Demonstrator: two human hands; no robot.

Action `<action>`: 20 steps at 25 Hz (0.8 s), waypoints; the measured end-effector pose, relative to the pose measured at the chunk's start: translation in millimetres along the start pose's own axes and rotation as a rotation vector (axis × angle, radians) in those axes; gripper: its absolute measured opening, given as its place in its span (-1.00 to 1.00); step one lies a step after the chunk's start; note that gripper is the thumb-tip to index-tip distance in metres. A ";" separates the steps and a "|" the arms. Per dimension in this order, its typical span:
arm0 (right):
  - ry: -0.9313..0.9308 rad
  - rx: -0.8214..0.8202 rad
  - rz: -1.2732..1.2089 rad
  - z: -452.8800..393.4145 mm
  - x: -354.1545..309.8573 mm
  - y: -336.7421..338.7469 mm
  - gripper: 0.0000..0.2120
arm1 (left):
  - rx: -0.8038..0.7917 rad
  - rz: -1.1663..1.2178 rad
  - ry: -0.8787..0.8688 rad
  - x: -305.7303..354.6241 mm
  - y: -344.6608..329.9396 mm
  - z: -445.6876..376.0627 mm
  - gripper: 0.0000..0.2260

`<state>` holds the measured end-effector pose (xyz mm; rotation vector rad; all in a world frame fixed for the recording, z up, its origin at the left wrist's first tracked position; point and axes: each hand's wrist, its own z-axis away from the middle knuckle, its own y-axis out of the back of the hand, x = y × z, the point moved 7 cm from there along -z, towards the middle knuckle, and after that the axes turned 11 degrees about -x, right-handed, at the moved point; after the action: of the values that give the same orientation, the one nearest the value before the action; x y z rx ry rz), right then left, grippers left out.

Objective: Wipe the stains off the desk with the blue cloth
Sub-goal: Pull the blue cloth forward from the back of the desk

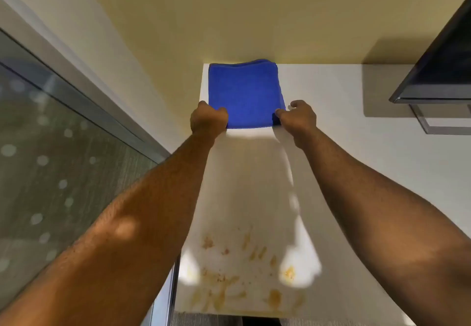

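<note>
- The blue cloth [246, 93] lay folded at the worktop's [344, 147] far left corner.
- Left hand [207, 119] and right hand [297, 119] each had a grip pinched on a near corner — pickup step.
- Next, likely: bring it near to the stains [244, 274], unwiped.

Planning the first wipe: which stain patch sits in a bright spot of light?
The yellow-orange blob on the right of the stains, near the desk's front edge; the other smears lie in shadow.

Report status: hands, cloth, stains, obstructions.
Left hand and right hand each grip a near corner of the blue cloth. Cloth at far desk edge. Stains near edge, unwiped. Path between clear.
</note>
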<state>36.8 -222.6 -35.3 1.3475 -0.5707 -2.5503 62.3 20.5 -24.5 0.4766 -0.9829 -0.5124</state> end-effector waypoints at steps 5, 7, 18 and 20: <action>-0.110 -0.059 -0.042 -19.3 -12.5 -15.3 -0.83 | -0.079 0.172 0.059 2.8 1.3 -27.6 -0.53; -0.024 -0.068 -0.052 -23.1 -25.8 -15.7 -0.70 | -0.114 0.225 0.010 7.0 2.8 -34.2 -0.55; 0.298 0.017 -0.063 33.8 -93.4 69.7 -0.56 | -0.139 0.243 -0.336 87.3 36.7 42.9 -0.51; 0.359 0.053 -0.055 73.2 -69.5 86.3 -0.53 | -0.153 0.253 -0.401 78.8 28.5 78.1 -0.52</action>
<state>15.3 -258.7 90.7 1.8070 -0.5396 -2.2637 35.8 -16.2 80.7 0.1077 -1.3561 -0.4583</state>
